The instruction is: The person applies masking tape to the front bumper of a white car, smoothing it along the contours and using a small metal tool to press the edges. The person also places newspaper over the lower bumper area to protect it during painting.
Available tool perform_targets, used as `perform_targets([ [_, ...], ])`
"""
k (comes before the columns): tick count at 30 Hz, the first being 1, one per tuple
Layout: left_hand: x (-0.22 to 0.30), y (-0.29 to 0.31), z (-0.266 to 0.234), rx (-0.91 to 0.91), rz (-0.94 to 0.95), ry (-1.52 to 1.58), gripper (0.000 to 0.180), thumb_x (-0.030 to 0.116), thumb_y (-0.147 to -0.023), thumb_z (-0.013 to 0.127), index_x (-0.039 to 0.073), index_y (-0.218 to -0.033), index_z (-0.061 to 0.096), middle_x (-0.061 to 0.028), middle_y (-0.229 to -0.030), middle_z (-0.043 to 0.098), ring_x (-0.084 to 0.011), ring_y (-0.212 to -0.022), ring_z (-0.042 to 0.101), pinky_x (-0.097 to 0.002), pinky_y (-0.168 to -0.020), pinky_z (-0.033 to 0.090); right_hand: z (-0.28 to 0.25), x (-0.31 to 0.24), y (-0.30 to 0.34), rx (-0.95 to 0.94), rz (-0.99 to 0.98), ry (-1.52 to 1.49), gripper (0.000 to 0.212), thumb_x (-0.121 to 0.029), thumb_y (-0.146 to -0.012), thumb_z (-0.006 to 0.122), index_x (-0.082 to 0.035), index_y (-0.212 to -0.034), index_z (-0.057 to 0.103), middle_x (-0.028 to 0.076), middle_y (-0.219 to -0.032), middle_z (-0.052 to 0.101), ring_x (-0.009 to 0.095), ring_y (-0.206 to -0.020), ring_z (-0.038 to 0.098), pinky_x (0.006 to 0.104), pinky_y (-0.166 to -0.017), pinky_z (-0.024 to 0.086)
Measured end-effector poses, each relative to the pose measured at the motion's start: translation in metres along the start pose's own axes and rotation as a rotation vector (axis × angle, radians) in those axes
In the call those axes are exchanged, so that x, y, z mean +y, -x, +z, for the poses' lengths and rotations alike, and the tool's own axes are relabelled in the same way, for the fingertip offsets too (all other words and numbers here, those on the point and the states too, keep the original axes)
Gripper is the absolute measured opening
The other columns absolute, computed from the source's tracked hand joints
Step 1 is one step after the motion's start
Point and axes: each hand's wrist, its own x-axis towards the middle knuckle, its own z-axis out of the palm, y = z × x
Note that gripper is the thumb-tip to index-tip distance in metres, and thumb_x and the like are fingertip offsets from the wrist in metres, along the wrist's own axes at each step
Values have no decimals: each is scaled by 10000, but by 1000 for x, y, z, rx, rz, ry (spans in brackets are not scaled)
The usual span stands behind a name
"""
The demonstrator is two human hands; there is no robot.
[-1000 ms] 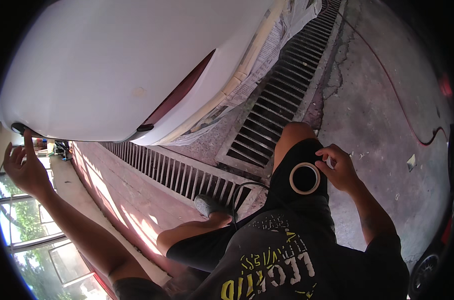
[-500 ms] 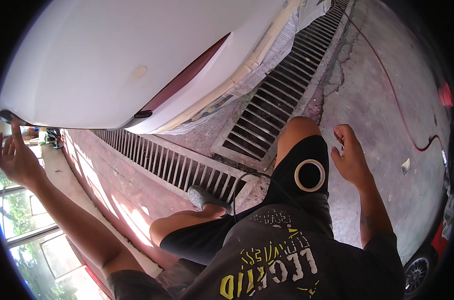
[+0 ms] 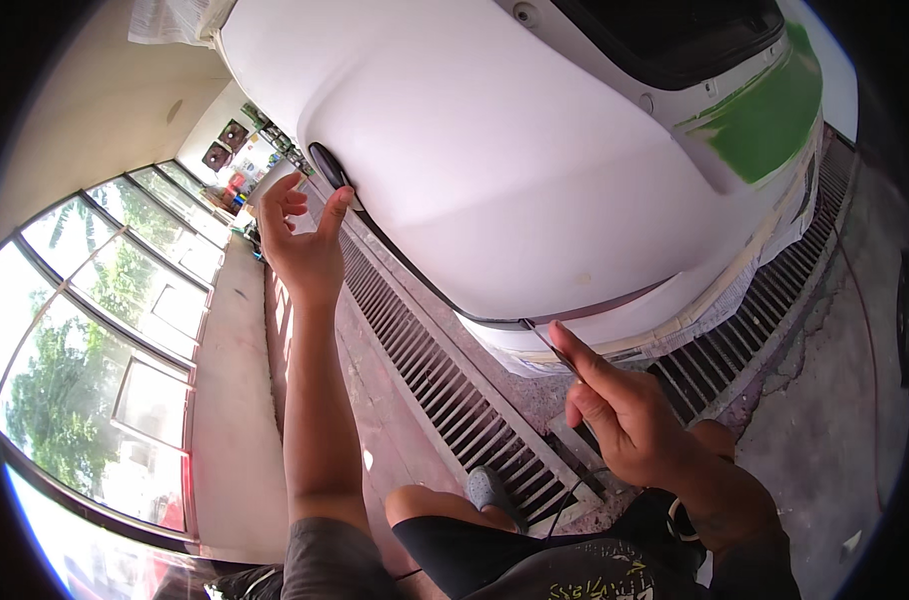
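Observation:
A white car body panel (image 3: 475,170) curves in front of me, with a narrow black trim strip (image 3: 415,272) along its lower edge. At the strip's far left end is a black oval part (image 3: 327,163), like a handle or mirror. My left hand (image 3: 307,245) is raised beside it, fingers apart, thumb tip close to or touching the strip's end. My right hand (image 3: 625,415) is closed on a thin, blade-like tool (image 3: 552,347), index finger stretched along it. Its tip meets the panel edge where the black strip adjoins a dark red strip (image 3: 615,300).
Masking paper and tape (image 3: 715,325) line the car's lower edge. A green patch (image 3: 765,125) marks its right side. Floor gratings (image 3: 440,385) run below. A tape roll (image 3: 683,522) sits partly hidden at my lap. Windows (image 3: 105,370) stand left; a hose (image 3: 868,350) lies right.
My view has swung up and left, showing more of the car. My right hand has risen from beside my knee to the panel edge, now with the thin tool in it.

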Motion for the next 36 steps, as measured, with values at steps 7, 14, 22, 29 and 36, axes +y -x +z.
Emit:
perform_targets([
  [7,16,-28,-18,-146,355,-184,609,216,-862,926,200,-1442,741,-33,-1448,695,-301,-1372,601,-468,-1140,490,69,0,-112,214,-298,-243,420,-48,-1130,525,34,-1524,404,154,-971,587,233,-793,576,375,-781,500],
  [14,16,-37,-26,-204,522,-293,431,215,-866,912,169,-1286,824,-12,-1422,712,-280,-1310,625,-471,-1119,485,115,4,-170,451,-313,-325,458,0,-1088,559,45,-1538,490,205,-1199,697,184,-857,665,334,-781,557],
  [22,13,-36,-27,-213,519,-293,444,200,-864,911,152,-1296,821,-35,-1422,715,-285,-1308,622,-463,-1128,474,125,9,-188,482,-259,-306,410,10,-1094,563,65,-1500,547,197,-1166,756,143,-688,679,303,-686,581],
  [29,15,-36,-26,-212,509,-277,448,197,-859,913,151,-1295,821,-29,-1418,719,-284,-1300,618,-458,-1130,482,122,9,-188,522,-291,-294,403,2,-1099,568,76,-1494,546,192,-1173,749,142,-695,695,295,-649,585],
  [36,13,-36,-26,-195,518,-286,444,199,-850,917,152,-1282,826,-26,-1422,720,-286,-1296,619,-456,-1128,488,120,3,-188,470,-241,-305,395,4,-1105,559,78,-1493,543,195,-1204,728,137,-692,699,290,-599,585],
])
